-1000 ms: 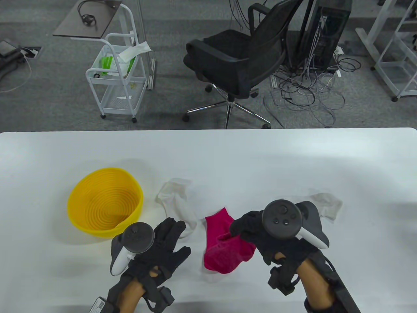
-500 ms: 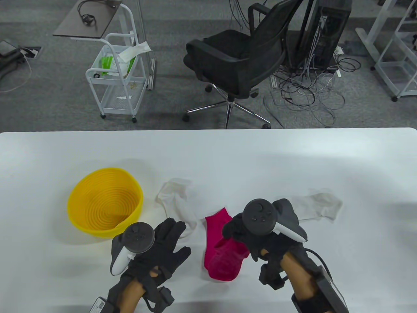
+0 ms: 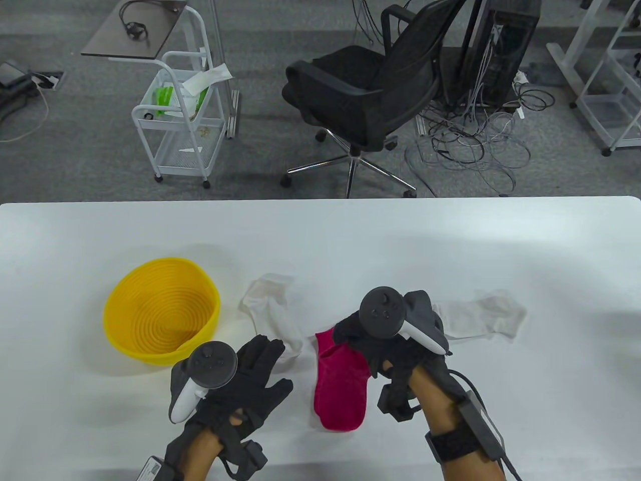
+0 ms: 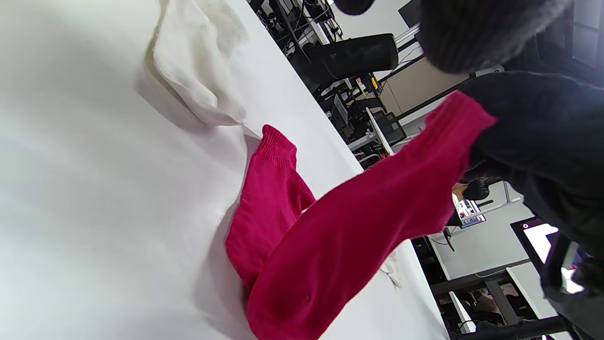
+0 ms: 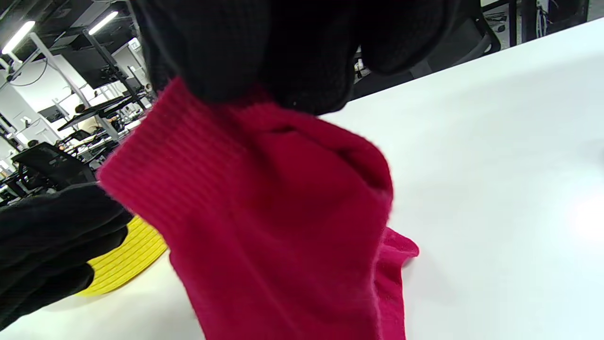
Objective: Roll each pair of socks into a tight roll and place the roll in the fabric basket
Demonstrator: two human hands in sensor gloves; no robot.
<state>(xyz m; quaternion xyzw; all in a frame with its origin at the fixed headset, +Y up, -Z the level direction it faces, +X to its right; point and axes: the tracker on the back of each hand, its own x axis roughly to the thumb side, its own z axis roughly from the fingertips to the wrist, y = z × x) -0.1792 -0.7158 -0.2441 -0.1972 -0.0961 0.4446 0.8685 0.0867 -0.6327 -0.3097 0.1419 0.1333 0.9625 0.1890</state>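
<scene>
The upper pink sock (image 3: pixel 345 376) is held up by its ribbed cuff, and its toe end lies on the white table (image 3: pixel 450 240) near the front edge, between the two hands. The right hand (image 3: pixel 373 345) pinches this cuff with curled fingers (image 5: pixel 283 61), which the right wrist view shows clearly. Under it lies a second pink sock (image 4: pixel 269 198), flat on the table, with its cuff pointing to the far side; in the table view it is mostly covered, so I cannot tell how exactly the two overlap.

The left hand (image 3: pixel 250 386) rests on the table to the left of the pink socks, fingers straight and a little spread, holding nothing. Its fingertips are just beside a white sock (image 3: pixel 273 315) and maybe touching it. Another white sock (image 3: pixel 481 315) lies to the right, partly behind the right hand. The yellow basket (image 3: pixel 163 310) stands at the left, far from the left hand, with nothing inside.
</scene>
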